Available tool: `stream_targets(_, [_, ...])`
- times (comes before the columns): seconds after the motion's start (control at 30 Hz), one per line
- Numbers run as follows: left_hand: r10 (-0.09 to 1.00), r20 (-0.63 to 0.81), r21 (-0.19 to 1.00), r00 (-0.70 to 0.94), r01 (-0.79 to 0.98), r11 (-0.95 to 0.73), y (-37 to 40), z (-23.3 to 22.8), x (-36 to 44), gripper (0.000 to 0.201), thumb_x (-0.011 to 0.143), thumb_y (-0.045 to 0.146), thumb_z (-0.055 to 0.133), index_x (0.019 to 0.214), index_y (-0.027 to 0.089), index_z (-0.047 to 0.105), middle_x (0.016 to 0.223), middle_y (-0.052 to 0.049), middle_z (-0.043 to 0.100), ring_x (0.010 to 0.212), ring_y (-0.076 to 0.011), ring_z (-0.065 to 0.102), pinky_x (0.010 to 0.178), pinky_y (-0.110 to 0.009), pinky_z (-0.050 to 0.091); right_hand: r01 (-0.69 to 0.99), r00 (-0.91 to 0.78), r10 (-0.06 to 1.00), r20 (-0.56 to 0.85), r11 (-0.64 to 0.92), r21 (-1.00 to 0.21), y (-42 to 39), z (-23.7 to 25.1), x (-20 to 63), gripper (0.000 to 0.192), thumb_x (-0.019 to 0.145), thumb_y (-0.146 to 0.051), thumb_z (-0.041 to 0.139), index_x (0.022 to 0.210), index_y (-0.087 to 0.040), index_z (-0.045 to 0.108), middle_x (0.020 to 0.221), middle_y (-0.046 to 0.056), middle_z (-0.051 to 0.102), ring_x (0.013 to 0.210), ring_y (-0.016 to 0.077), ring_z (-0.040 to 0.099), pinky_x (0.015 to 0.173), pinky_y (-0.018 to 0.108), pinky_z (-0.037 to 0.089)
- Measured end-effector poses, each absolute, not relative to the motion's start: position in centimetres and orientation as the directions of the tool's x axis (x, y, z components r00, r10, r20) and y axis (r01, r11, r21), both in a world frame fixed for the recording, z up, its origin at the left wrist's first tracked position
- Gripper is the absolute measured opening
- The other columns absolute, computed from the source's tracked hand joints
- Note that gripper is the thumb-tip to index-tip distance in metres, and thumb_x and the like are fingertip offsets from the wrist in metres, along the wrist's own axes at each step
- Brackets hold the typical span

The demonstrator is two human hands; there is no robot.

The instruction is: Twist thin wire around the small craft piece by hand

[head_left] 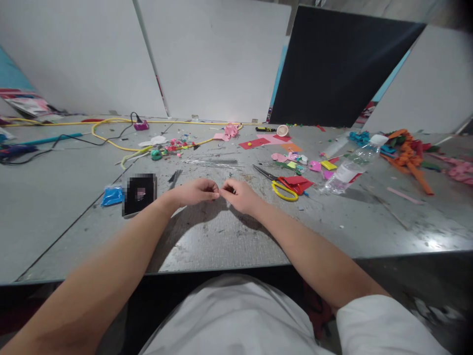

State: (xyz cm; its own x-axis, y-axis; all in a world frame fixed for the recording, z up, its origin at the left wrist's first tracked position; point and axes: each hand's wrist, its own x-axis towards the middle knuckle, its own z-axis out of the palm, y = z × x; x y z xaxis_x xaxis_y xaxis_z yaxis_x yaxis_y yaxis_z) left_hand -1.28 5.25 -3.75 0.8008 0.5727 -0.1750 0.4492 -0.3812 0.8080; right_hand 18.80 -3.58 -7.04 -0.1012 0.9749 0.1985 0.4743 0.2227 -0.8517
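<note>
A grey table [66, 212] spans the scene, with a black panel [343, 64] upright at the far right. A clear plastic bottle [345, 175] with a white cap leans on the right side. In the near middle, the left hand [197, 191] and right hand [240, 195] meet at the fingertips, fingers curled; I cannot tell whether either grasps anything, the spot being too small to read. A dark-screened device [142, 195] lies left of the left hand, scissors [278, 179] with red and yellow handles right of the right hand. A blue packet [112, 196] sits just left of the device. Thin metal wires [212, 162] lie just beyond the hands.
</note>
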Motion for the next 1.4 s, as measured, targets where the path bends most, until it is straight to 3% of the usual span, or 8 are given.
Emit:
stream_targets(0.23, [0.569, -0.171, 0.757, 0.804, 0.477, -0.447, 5.7, -4.5, -1.1, 0.045, 0.080, 0.066, 0.072, 0.087, 0.022, 0.068, 0.074, -0.001, 0.066, 0.072, -0.0195, 0.060, 0.067, -0.031, 0.045, 0.391, -0.154, 0.983, 0.097, 0.150, -0.908, -2.8, -7.6, 18.9, 0.024, 0.092, -0.022, 0.050, 0.070, -0.021, 0.059, 0.074, 0.001, 0.063, 0.078, 0.0169, 0.057, 0.075, 0.031, 0.039])
stream_targets(0.4, [0.570, -0.193, 0.725, 0.798, 0.507, -0.465, 5.5, -4.3, -1.1, 0.038, 0.082, 0.061, 0.070, 0.085, 0.023, 0.065, 0.072, 0.000, 0.063, 0.071, -0.0199, 0.060, 0.067, -0.031, 0.047, 0.457, -0.124, 0.991, 0.054, 0.105, -0.883, -2.9, -7.4, 19.0, 0.024, 0.090, -0.029, 0.060, 0.068, -0.020, 0.061, 0.063, -0.004, 0.052, 0.067, 0.0146, 0.047, 0.065, 0.030, 0.032])
stream_targets(0.7, [0.539, -0.222, 0.746, 0.812, 0.498, -0.442, 5.4, -3.9, -1.4, 0.034, 0.081, 0.056, 0.073, 0.082, 0.023, 0.064, 0.071, 0.002, 0.060, 0.067, -0.0172, 0.055, 0.063, -0.029, 0.043, 0.499, -0.184, 0.982, 0.029, 0.119, -0.858, -3.3, -6.8, 19.1, 0.023, 0.092, -0.030, 0.066, 0.072, -0.019, 0.064, 0.064, -0.004, 0.054, 0.064, 0.0133, 0.045, 0.064, 0.030, 0.032])
stream_targets(0.9, [0.573, -0.210, 0.774, 0.792, 0.493, -0.398, 5.3, -4.1, -1.2, 0.039, 0.080, 0.060, 0.075, 0.082, 0.023, 0.062, 0.069, 0.002, 0.058, 0.066, -0.0165, 0.052, 0.062, -0.029, 0.040, 0.527, -0.177, 0.982, 0.069, 0.153, -0.836, -3.5, -6.5, 19.2, 0.024, 0.093, -0.032, 0.065, 0.074, -0.018, 0.064, 0.066, -0.004, 0.054, 0.067, 0.0135, 0.044, 0.067, 0.031, 0.031])
stream_targets(1.13, [0.645, -0.082, 0.801, 0.760, 0.436, -0.412, 5.4, -4.5, -1.0, 0.042, 0.081, 0.061, 0.076, 0.081, 0.023, 0.059, 0.069, 0.003, 0.054, 0.062, -0.0141, 0.045, 0.056, -0.027, 0.035, 0.518, -0.123, 0.982, 0.141, 0.185, -0.835, -3.2, -6.6, 19.2, 0.027, 0.093, -0.033, 0.060, 0.070, -0.020, 0.059, 0.065, -0.004, 0.050, 0.067, 0.0139, 0.043, 0.066, 0.031, 0.030])
stream_targets(1.4, [0.720, 0.105, 0.716, 0.686, 0.450, -0.534, 5.3, -4.8, -0.3, 0.037, 0.085, 0.059, 0.068, 0.084, 0.022, 0.061, 0.071, 0.002, 0.059, 0.065, -0.0154, 0.049, 0.060, -0.029, 0.039, 0.462, -0.038, 0.992, 0.124, 0.127, -0.878, -3.1, -6.3, 19.2, 0.027, 0.097, -0.031, 0.060, 0.073, -0.019, 0.063, 0.064, -0.003, 0.053, 0.064, 0.0143, 0.045, 0.064, 0.031, 0.032])
